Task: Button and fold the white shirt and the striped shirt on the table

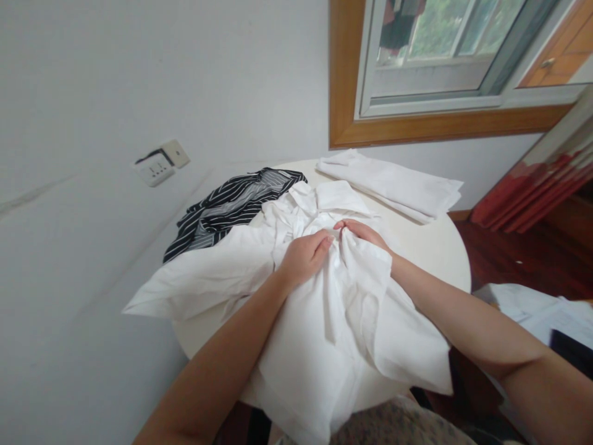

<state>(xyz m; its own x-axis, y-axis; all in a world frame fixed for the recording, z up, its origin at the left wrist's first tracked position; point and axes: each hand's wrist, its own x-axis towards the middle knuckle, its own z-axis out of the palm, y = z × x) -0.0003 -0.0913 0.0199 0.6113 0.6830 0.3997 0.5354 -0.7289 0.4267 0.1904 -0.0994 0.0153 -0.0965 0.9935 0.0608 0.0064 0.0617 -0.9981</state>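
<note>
A rumpled white shirt (306,346) spreads over the round table, its lower part hanging over the near edge. Near its middle, my left hand (306,254) is closed, pinching the cloth between thumb and fingers. My right hand (364,233) also grips the fabric, its fingertips almost meeting those of the left. Gathered folds run down toward me from between both hands. One loose flap of the garment reaches out past the table's left side.
A black-and-white striped garment (231,204) lies crumpled at the back left, against the wall. Folded white cloth (389,185) rests at the back right of the white table (445,253). A wall socket (155,168), a window (440,62) and a red-and-cream curtain (532,179) are beyond.
</note>
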